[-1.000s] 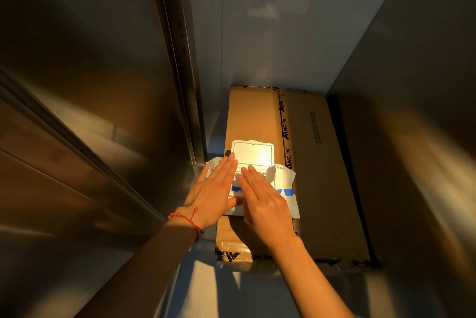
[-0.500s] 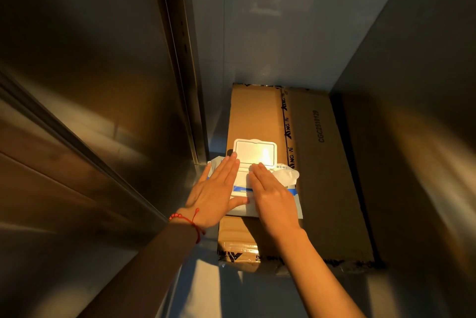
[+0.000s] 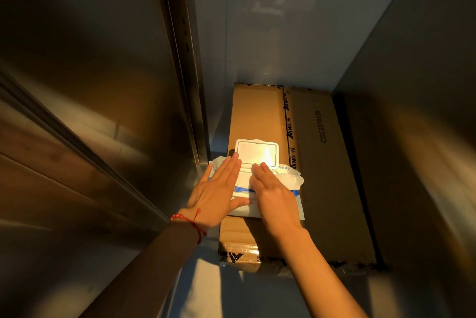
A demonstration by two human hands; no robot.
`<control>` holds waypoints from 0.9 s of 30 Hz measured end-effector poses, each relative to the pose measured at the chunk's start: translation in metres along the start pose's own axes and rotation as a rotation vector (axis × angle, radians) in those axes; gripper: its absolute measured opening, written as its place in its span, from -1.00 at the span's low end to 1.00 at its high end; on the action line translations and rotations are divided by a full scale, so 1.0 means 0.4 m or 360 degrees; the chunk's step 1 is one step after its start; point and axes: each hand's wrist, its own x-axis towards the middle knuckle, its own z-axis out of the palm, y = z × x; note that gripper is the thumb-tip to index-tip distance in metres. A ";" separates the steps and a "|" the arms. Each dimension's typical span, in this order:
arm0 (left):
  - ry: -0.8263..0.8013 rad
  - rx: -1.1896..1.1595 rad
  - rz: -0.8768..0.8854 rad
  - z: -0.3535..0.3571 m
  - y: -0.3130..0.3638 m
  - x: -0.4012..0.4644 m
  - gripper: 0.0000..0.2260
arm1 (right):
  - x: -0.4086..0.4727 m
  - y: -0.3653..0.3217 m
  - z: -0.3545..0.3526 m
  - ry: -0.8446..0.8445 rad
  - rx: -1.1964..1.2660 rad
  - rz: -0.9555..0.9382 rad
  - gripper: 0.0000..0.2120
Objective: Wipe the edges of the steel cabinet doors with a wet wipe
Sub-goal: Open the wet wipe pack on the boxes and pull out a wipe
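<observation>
Left hand (image 3: 215, 192) and right hand (image 3: 274, 195), fingers straight, press flat on the wet-wipe pack (image 3: 257, 181), lid (image 3: 257, 151) raised, probably steadying it on the cardboard box (image 3: 322, 163) beside the steel cabinet door (image 3: 90, 85).

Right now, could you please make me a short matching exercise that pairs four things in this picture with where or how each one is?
Things:
1. flip lid
2. wet wipe pack
3. red bracelet
4. cardboard box

Places or states:
A. around the left wrist
B. lying on the floor between steel panels
C. standing open
D. resting on the box, under both flat hands

Pairs: 1-C, 2-D, 3-A, 4-B
</observation>
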 end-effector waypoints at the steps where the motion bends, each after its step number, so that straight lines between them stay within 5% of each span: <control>1: -0.0002 0.0008 -0.0003 0.000 0.000 -0.001 -0.25 | -0.003 -0.001 -0.003 0.0024 0.0017 -0.0007 -0.55; 6: 0.0003 0.0014 -0.0003 0.003 -0.001 -0.001 -0.24 | -0.010 -0.004 -0.011 0.0132 0.0044 0.0008 -0.66; 15: 0.0017 0.0021 -0.0001 0.010 -0.003 0.001 -0.24 | -0.006 -0.003 0.004 -0.0030 -0.0035 0.0007 -0.54; 27: 0.0013 0.0006 0.0003 0.004 0.001 0.000 -0.24 | -0.012 -0.018 -0.003 0.0110 -0.0062 0.0081 -0.55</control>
